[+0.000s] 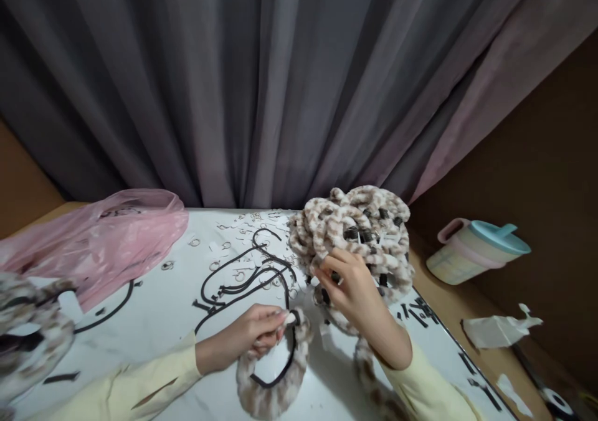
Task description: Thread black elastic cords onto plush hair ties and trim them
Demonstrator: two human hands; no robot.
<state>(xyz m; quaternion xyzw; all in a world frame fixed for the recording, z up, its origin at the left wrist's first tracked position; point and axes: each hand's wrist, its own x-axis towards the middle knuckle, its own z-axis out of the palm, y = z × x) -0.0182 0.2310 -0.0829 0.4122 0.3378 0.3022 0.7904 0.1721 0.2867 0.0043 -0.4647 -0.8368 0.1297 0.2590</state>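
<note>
Headband: a plush brown-and-cream headband [273,387] lies curved on the surface just before the person, black inner side showing.
Left hand: the left hand [247,337] rests beside it, fingers [280,318] pinching one tip, seemingly to steady that end.
Right hand: the right hand [357,290] reaches into the pile of headbands [364,222]; its fingers curl into the plush, and whether they grip anything cannot be told.
Bare bands: thin black bands [243,284] lie tangled within reach, small rings [194,241] scattered behind them.
Surface: the white surface [159,321] also carries a pink plastic bag [107,234] at left.
Room: a grey curtain [280,85] hangs behind; a lidded jug [471,250] stands on the brown ledge at right.
</note>
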